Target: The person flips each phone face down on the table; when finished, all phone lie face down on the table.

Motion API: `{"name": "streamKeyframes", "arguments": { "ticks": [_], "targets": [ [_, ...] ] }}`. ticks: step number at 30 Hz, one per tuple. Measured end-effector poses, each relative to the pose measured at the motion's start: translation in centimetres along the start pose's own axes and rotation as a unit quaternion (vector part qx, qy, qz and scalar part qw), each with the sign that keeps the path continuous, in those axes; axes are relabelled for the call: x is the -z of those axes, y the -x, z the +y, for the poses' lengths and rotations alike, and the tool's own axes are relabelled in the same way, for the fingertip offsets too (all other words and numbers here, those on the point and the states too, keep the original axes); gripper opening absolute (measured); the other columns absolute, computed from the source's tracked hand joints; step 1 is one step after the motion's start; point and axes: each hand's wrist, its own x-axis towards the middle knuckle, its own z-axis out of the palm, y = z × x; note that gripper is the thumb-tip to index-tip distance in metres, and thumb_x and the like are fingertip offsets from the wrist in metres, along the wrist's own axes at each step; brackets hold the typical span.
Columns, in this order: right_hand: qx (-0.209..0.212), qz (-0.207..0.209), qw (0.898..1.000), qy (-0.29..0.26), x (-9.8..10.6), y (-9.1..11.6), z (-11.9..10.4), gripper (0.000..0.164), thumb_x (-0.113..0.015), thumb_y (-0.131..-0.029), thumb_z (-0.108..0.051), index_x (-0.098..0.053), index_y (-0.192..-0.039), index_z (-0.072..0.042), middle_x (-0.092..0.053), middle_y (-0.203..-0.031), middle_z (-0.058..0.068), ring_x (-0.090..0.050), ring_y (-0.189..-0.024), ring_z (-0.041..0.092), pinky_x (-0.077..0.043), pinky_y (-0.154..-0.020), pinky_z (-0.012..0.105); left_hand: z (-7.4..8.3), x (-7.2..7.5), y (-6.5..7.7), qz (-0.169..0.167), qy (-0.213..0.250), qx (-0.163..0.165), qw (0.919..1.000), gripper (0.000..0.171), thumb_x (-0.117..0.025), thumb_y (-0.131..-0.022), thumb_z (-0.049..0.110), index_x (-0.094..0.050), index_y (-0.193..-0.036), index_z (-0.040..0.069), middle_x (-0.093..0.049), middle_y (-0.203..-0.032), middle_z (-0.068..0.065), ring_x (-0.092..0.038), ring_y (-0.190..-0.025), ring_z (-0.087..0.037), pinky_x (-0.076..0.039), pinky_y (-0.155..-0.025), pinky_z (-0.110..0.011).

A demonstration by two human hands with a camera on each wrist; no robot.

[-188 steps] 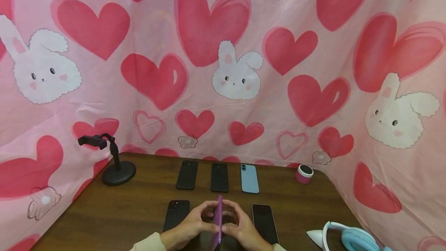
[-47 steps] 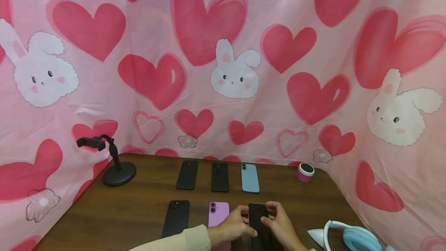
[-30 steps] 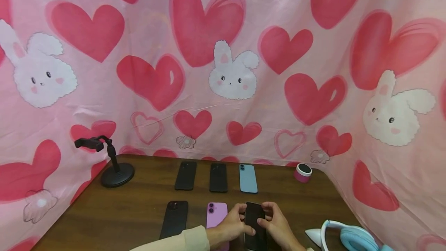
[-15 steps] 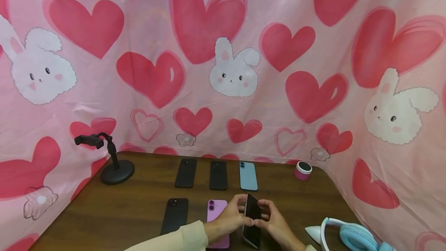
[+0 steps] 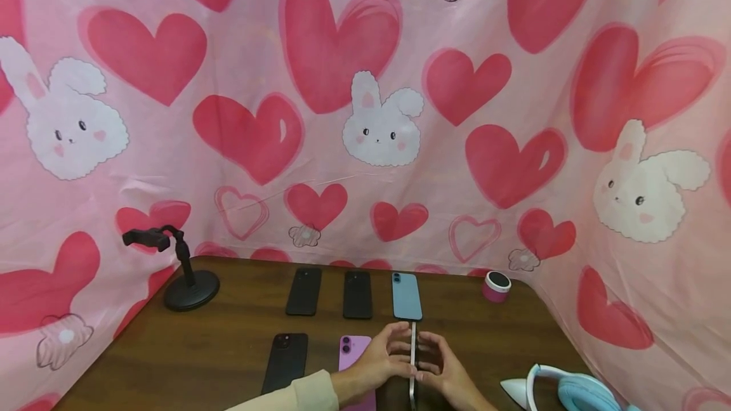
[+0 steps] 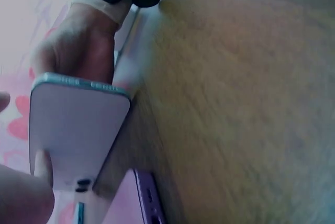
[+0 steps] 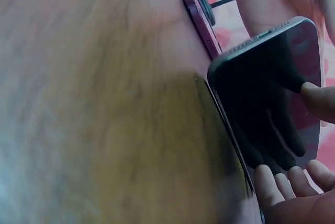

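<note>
A smartphone [image 5: 413,363] stands on edge between my two hands, its silver rim facing the head camera. My left hand [image 5: 379,357] grips it from the left, thumb low and fingers bent along the far part. From the right, my right hand [image 5: 448,370] holds it with thumb and curled fingers. The left wrist view shows its pale back [image 6: 78,124] with two lenses; in the right wrist view its dark glossy screen [image 7: 261,93] mirrors fingers. Left of it, a purple phone [image 5: 351,349] lies back up, partly covered by my left hand and forearm.
A black phone [image 5: 285,360] lies nearer on the left. Along the back lie two black phones [image 5: 304,292] and a light blue phone [image 5: 407,297]. A black stand [image 5: 191,290], a pink-white round device [image 5: 496,287] and blue-white headphones [image 5: 585,392] sit around the wooden table [image 5: 188,360].
Earliest, both hands held the purple phone upright; it now lies on the table. The smartphone has since turned from screen up to edge-on in both hands.
</note>
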Motion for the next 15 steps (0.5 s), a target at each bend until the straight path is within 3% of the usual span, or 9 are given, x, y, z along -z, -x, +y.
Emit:
{"name": "streamKeyframes", "arguments": {
  "ticks": [4, 9, 15],
  "targets": [
    [0.034, -0.021, 0.999, -0.023, 0.0, 0.2, 0.2, 0.074, -0.066, -0.093, -0.003, -0.018, -0.144, 0.022, -0.028, -0.14, 0.051, -0.051, -0.12, -0.009, -0.053, -0.097, 0.019, -0.2, 0.7, -0.1, -0.03, 0.012, 0.025, 0.9991, 0.077, -0.071, -0.083, -0.009, -0.034, -0.15, -0.007, -0.041, -0.153, -0.028, -0.058, -0.124, -0.028, -0.055, -0.099, -0.031],
    [0.021, -0.028, 0.999, -0.039, 0.2, 0.3, 0.1, 0.073, -0.065, -0.093, -0.003, -0.018, -0.144, 0.02, -0.031, -0.14, 0.05, -0.054, -0.119, -0.005, -0.052, -0.097, 0.021, -0.4, 1.2, -0.1, -0.078, 0.009, 0.049, 0.9958, 0.078, -0.07, -0.084, -0.012, -0.034, -0.153, -0.005, -0.036, -0.158, -0.026, -0.055, -0.132, -0.038, -0.056, -0.1, -0.035],
    [0.021, -0.033, 0.998, -0.039, 0.3, 0.3, 0.1, 0.072, -0.066, -0.093, -0.005, -0.022, -0.144, 0.019, -0.038, -0.142, 0.043, -0.054, -0.121, -0.002, -0.053, -0.096, 0.023, -0.4, 1.2, 0.0, -0.068, -0.011, 0.047, 0.9965, 0.076, -0.073, -0.082, -0.012, -0.041, -0.15, 0.0, -0.04, -0.158, -0.02, -0.055, -0.131, -0.028, -0.052, -0.107, -0.039]
  ]
}}
